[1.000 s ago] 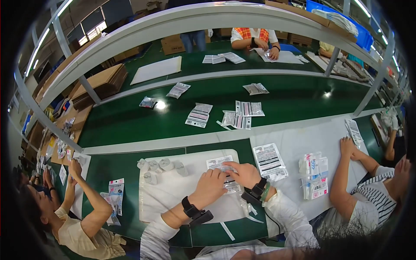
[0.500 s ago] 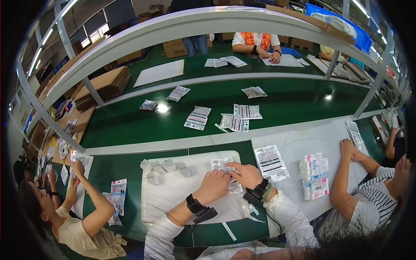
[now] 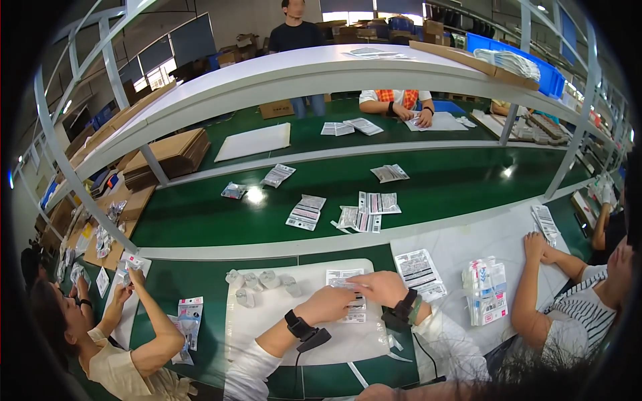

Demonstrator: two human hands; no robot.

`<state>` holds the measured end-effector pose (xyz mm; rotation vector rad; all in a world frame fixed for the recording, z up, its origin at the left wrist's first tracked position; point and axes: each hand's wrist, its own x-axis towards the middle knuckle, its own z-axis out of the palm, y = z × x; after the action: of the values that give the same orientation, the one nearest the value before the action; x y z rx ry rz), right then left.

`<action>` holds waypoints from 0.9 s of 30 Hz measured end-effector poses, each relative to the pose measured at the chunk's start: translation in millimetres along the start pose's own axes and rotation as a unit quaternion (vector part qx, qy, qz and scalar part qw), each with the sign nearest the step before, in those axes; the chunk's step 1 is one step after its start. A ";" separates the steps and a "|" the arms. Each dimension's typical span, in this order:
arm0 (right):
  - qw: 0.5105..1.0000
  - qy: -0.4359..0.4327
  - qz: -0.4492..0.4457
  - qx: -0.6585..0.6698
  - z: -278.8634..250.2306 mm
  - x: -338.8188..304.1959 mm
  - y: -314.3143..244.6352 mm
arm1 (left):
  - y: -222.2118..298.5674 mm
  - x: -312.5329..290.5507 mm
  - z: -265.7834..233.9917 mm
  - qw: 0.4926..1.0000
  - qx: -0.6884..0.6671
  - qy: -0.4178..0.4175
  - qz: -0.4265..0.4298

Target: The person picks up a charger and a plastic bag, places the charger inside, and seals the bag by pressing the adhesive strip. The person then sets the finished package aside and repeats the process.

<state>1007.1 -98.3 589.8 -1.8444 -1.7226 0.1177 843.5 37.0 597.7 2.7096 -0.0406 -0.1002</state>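
While left hand [image 3: 326, 304] and right hand [image 3: 384, 289] overlie printed packet [image 3: 357, 313], long axis runs away from person; both hands' grip unclear.

The fine print is too small to read. On the white mat [image 3: 247, 324] lies a white packet [image 3: 340, 275], partly covered, with rows of dark print. Just right of the mat, a printed white packet [image 3: 420, 273] carries dense dark lines and black bands. Farther right of the mat, a pile of packets [image 3: 485, 291] shows blue marks and pale characters on pink patches. Left of the mat, a pouch [image 3: 191, 319] has a pink label at its top. Beyond the mat, a striped packet [image 3: 306, 212] bears dark and pinkish lines of print
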 end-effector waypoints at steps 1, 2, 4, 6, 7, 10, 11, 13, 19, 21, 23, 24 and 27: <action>1.000 0.002 0.001 -0.001 1.6 3.1 2.2 | -0.4 0.3 -0.5 1.000 0.001 0.000 0.002; 0.998 -0.047 -0.005 -0.037 3.5 6.1 4.0 | -0.5 0.0 -0.7 1.000 -0.029 0.009 -0.004; 0.983 -0.145 -0.020 -0.107 6.6 12.1 5.6 | -0.4 -2.9 -1.0 0.996 -0.088 0.027 -0.020; 0.982 -0.154 -0.035 -0.106 5.9 14.2 8.0 | 0.5 -6.2 2.6 0.995 -0.086 0.041 -0.021; 0.979 -0.165 -0.050 -0.106 4.3 14.3 10.3 | 1.9 -7.2 5.1 0.994 -0.087 0.056 -0.022; 0.974 -0.185 -0.074 -0.104 6.3 12.0 21.1 | 5.4 -8.4 12.4 0.994 -0.077 0.076 -0.018; 0.972 -0.193 -0.081 -0.103 8.1 10.4 26.5 | 6.7 -7.4 15.4 0.995 -0.067 0.079 -0.012; 0.970 -0.205 -0.085 -0.097 12.5 6.6 32.2 | 8.2 -6.3 23.3 0.995 -0.063 0.079 -0.008; 0.966 -0.215 -0.115 -0.086 5.8 11.0 47.7 | 36.1 -22.2 26.4 0.980 0.120 0.149 0.061; 0.958 -0.258 -0.097 -0.076 -0.2 17.5 36.3 | 45.1 -40.4 29.1 0.977 0.152 0.132 0.068; 0.941 -0.317 -0.077 -0.091 -10.3 26.2 27.0 | 52.6 -52.6 33.6 0.965 0.197 0.159 0.063; 0.940 -0.319 -0.076 -0.089 -10.0 24.4 29.0 | 53.2 -55.5 37.3 0.958 0.220 0.174 0.063; 0.947 -0.288 -0.119 -0.083 -14.0 19.2 22.8 | 55.0 -72.3 43.7 0.958 0.203 0.191 0.065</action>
<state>1036.3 -84.9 596.6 -1.8104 -2.4058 0.4655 767.3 -27.9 585.6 3.0714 -0.1381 0.5279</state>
